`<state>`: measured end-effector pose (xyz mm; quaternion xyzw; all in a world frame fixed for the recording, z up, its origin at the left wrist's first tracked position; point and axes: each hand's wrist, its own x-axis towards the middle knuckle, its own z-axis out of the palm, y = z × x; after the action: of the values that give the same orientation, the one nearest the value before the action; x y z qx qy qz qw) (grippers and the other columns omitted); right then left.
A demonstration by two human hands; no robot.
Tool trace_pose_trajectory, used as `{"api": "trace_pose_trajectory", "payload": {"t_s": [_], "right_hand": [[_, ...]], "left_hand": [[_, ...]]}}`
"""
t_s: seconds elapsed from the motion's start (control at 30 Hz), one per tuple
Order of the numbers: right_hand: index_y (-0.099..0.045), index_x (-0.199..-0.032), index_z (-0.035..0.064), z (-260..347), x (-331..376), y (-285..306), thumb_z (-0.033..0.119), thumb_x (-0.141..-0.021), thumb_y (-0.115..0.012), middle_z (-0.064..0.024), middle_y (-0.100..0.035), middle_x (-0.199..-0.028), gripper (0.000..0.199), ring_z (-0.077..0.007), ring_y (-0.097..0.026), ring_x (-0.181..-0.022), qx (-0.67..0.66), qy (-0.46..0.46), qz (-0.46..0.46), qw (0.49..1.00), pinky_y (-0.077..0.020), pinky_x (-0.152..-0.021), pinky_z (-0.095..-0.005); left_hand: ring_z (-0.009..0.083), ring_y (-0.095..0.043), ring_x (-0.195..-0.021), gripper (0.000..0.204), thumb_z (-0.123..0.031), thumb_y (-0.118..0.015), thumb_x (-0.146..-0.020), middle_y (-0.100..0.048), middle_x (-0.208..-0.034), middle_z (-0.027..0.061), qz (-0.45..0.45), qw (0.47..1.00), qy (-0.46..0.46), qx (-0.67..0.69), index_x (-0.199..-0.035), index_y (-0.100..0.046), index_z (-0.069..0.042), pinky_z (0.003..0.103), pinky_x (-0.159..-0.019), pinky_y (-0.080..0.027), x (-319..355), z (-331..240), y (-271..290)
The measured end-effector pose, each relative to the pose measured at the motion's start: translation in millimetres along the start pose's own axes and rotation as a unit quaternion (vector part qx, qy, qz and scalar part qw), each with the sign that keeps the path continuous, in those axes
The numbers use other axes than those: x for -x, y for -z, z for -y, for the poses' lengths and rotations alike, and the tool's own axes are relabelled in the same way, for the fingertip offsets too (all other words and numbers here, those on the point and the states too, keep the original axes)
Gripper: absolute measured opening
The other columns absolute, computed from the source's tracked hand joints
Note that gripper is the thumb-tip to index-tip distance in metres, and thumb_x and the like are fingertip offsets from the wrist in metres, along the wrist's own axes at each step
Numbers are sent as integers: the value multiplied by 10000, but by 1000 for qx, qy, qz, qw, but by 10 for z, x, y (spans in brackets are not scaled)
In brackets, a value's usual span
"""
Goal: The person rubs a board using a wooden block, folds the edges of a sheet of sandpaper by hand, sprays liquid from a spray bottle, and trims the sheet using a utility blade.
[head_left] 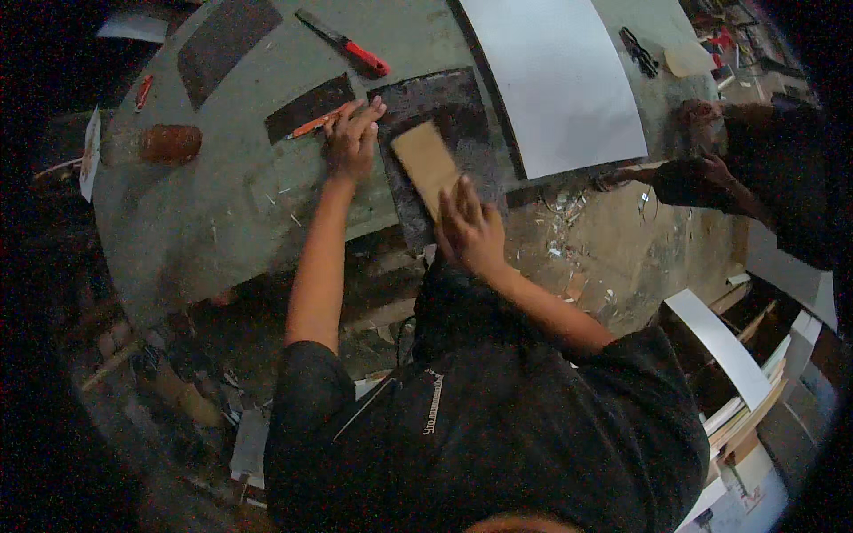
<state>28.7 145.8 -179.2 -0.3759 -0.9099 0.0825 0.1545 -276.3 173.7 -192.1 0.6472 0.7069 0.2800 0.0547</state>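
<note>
My right hand (473,233) has its fingers on the near end of a tan rectangular piece (425,160), slightly blurred, that lies aslant over a dark sheet (444,93). Whether that piece is wood or cardboard cannot be made out. To the left of the sheet, my left hand (353,142) reaches forward with its fingers stretched out, close to the sheet's left edge. An orange pen-like tool (311,127) lies beside those fingers, its right end partly covered by them. Beneath the tool is a smaller dark strip (293,108).
A red-handled knife (360,55) lies farther up the grey-green table (240,204). On the right are a large white sheet (560,89), black scissors (640,51) and another person's arm (702,182). A brown jar (171,143) lies at left. Scraps litter the floor (622,240).
</note>
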Motion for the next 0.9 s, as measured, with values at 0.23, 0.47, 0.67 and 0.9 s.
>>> {"api": "trace_pose_trajectory", "payload": {"t_s": [0.23,0.47,0.67,0.9], "right_hand": [[-576,-1363,119,17,-817,94,322,-829,-709,-256,-443,-1482,587,-421,-560,-1122,17,-63,-55,996,-476,-908,-482],[-546,-1395,157,525,254,-128,350,-799,-726,-220,-400,-1528,652,-439,-567,-1091,-13,-15,-36,999,-482,-874,-484],[-565,-1364,148,-257,-630,19,353,-814,-727,-241,-471,-1445,609,-406,-570,-1150,42,-66,-98,992,-468,-895,-474],[-543,-1367,94,-68,-633,-42,321,-802,-737,-248,-495,-1396,639,-397,-521,-1231,33,-94,-100,990,-457,-912,-465]], "left_hand": [[274,-383,-1434,867,-714,-56,-977,-559,-1460,-9,7,993,64,100,-1602,-147,-120,538,-1161,-137,-178,-310,140],[263,-387,-1426,859,-692,-91,-995,-565,-1453,-46,-36,995,58,76,-1573,-246,-76,538,-1159,-111,-54,-105,95],[261,-387,-1413,831,-678,-112,-1004,-594,-1421,-19,-29,993,78,79,-1541,-343,-88,532,-1146,-132,-152,-154,58],[299,-408,-1381,807,-691,-118,-996,-522,-1477,76,-46,994,78,64,-1411,-570,-166,566,-1151,-115,-124,-142,-20]]}}
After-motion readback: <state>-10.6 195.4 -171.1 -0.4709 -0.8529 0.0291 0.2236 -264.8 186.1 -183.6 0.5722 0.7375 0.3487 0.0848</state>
